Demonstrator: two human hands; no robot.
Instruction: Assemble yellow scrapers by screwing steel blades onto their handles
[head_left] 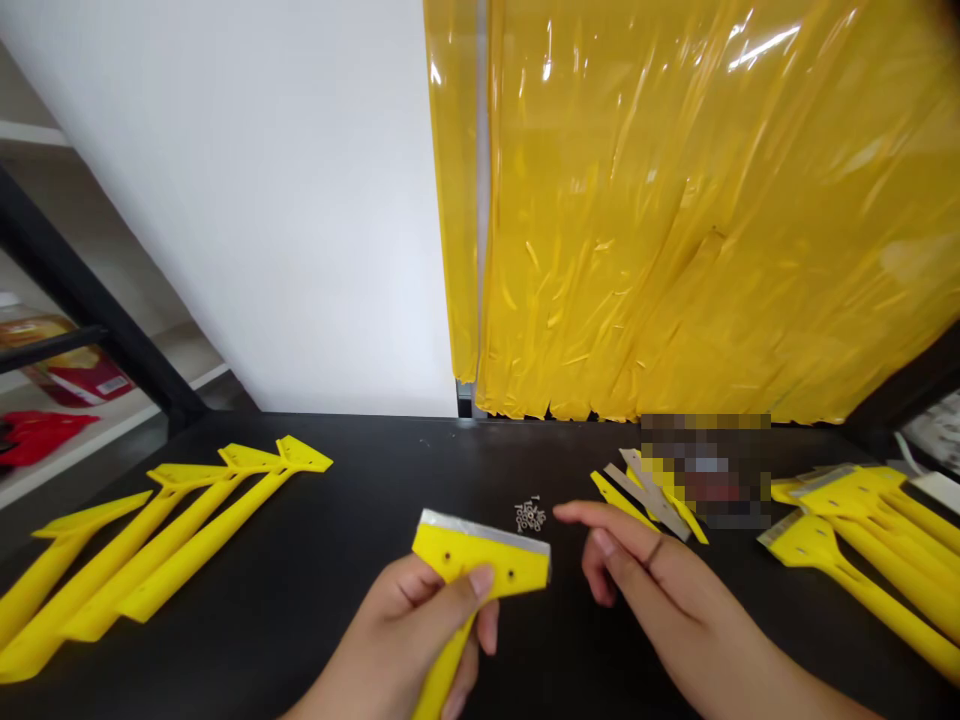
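Observation:
My left hand (420, 620) is closed around a yellow scraper (480, 562), thumb pressed on its wide head. A metal blade runs along the head's top edge, and two small holes show in the yellow face. My right hand (652, 580) is held over the table just to the right, its index finger stretched out and the others curled; nothing shows in it. The index fingertip is close to a small pile of screws (529, 516), apart from the scraper. Behind that hand lie loose metal blades (651, 495) and thin yellow strips (621, 498).
Several yellow scraper handles (210, 545) lie in a row on the black table (300, 620) at left. Scrapers with blades (862, 510) are stacked at right. A white panel (315, 220) and yellow plastic curtain (675, 220) stand behind. A pixelated patch hides something at back right.

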